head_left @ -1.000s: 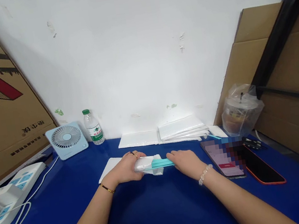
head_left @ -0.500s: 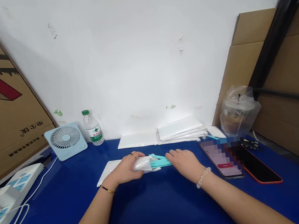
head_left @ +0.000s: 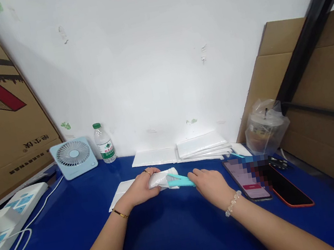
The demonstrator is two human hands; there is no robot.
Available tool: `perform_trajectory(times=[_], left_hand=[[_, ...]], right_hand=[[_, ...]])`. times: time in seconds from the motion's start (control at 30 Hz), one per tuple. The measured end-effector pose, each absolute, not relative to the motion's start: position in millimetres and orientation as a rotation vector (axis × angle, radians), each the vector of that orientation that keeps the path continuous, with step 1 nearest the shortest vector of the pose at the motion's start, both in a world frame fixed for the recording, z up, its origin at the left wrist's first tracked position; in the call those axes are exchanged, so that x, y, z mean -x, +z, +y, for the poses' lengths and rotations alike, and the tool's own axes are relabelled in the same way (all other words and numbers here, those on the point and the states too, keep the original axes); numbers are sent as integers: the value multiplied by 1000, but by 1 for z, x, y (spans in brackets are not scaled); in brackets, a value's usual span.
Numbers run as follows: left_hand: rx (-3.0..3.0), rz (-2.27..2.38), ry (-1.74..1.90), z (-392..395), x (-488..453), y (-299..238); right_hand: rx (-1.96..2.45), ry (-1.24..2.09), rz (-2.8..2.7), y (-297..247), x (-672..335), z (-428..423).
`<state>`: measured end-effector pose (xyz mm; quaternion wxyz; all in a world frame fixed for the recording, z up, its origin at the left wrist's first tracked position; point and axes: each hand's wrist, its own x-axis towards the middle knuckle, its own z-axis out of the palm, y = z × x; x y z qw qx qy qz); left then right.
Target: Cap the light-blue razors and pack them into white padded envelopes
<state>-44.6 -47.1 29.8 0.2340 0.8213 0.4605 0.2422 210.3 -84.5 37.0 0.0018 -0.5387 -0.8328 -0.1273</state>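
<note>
My left hand (head_left: 144,187) is closed around a white, shiny plastic packet (head_left: 159,180), with the thumb in front and fingers behind. From the packet's right end stick turquoise flat strips (head_left: 180,180), whose exact kind I cannot make out. They spread in a narrow V near the packet's mouth. My right hand (head_left: 210,185) grips their right ends between thumb and fingers. How far the strips reach inside the packet is hidden. White flat material (head_left: 119,191) shows to the left of my left hand; whether it belongs to the held packet I cannot tell.
White flat packets (head_left: 201,144) lie stacked against the wall. A fan (head_left: 74,158) and water bottle (head_left: 104,145) stand back left, near a power strip (head_left: 19,216). Two phones (head_left: 252,185) (head_left: 293,189) and a bagged drink cup (head_left: 264,128) are on the right.
My right hand has shifted slightly right and down. The turquoise strips now slant downward to the right, and the packet's back edge stands higher. My left hand keeps its hold.
</note>
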Motion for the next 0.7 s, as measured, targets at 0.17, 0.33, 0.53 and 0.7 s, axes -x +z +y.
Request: perform_trajectory(times=[0.17,0.33,0.53,0.7], left_hand=[[-2202,1246,753,-45,51,28],[-2165,1187,784,-49,46,31],[-2056,966,824,-52,41,36],[-1982,929,900,-49,51,39]], right_hand=[[1692,-425,-2607,48,-212,-83],[1578,-507,-2689,73,-196,-74],[1320,-592,-2859,127,-152,-61],[1313,-668,-3015,161,-131,-54]])
